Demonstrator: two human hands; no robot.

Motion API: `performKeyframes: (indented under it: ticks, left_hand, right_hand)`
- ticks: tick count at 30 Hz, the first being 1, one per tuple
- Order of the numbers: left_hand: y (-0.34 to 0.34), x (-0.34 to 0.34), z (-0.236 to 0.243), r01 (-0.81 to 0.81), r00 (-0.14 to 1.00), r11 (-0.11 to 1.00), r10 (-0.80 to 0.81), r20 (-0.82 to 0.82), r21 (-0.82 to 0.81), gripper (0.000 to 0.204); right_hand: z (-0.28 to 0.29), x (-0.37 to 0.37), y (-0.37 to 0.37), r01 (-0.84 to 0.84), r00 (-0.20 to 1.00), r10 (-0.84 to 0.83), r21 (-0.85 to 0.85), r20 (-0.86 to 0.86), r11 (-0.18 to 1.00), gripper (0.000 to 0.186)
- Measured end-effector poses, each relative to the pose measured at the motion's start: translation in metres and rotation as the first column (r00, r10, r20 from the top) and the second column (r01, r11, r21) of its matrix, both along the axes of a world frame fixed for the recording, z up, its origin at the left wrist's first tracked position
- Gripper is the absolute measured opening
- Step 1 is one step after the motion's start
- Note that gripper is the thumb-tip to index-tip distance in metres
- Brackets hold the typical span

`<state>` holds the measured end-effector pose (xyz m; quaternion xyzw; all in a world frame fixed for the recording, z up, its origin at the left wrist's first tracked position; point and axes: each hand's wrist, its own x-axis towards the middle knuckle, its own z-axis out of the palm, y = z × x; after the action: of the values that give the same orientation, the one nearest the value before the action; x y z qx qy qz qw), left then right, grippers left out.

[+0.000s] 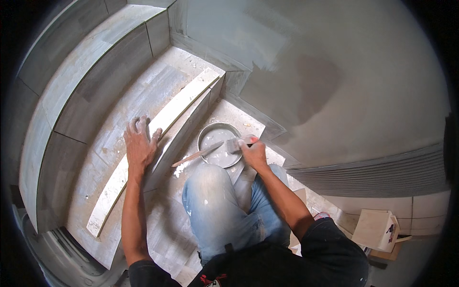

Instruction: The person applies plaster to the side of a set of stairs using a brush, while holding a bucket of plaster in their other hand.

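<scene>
My left hand (140, 141) rests with spread fingers on a long pale strip (180, 102), which lies along the tread of a tiled step. In my right hand (254, 152) is what looks like a putty knife (233, 146), its flat grey end over a round bucket (200, 138). Wet, whitish-grey mix (219, 157) fills part of the bucket. A wooden stick (191, 157) with a whitened end leans across the rim. My right fingers close round the tool and hide most of its handle.
Tiled, curved steps (103, 76) rise on the left. A grey coated wall (382, 86) with a darker patch stands at the right, above a band of ridged adhesive (373, 174). At the lower right is a pale wooden box (373, 229). My knees are close behind the bucket.
</scene>
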<state>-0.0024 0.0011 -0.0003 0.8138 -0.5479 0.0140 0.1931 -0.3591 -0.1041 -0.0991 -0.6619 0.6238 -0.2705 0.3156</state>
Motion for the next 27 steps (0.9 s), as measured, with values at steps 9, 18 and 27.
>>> performKeyframes:
  ticks: [9,18,27]
  left_hand:
    - [0.005,0.003,-0.003,-0.008,1.0,0.998,0.008,0.002,0.058,0.062]
    - [0.001,-0.001,0.004,0.041,0.999,0.998,-0.04,-0.01,0.045,0.057]
    - [0.001,0.001,0.0,0.027,1.0,1.0,-0.027,0.005,0.002,0.054]
  right_hand:
    - [-0.015,-0.033,0.042,0.211,0.349,-0.509,0.463,0.787,0.861,0.015]
    - [-0.048,-0.039,0.05,-0.009,-0.041,-0.613,0.613,0.789,0.79,0.02]
    - [0.001,-0.015,0.062,-0.092,-0.188,-0.568,0.562,0.801,0.822,0.018]
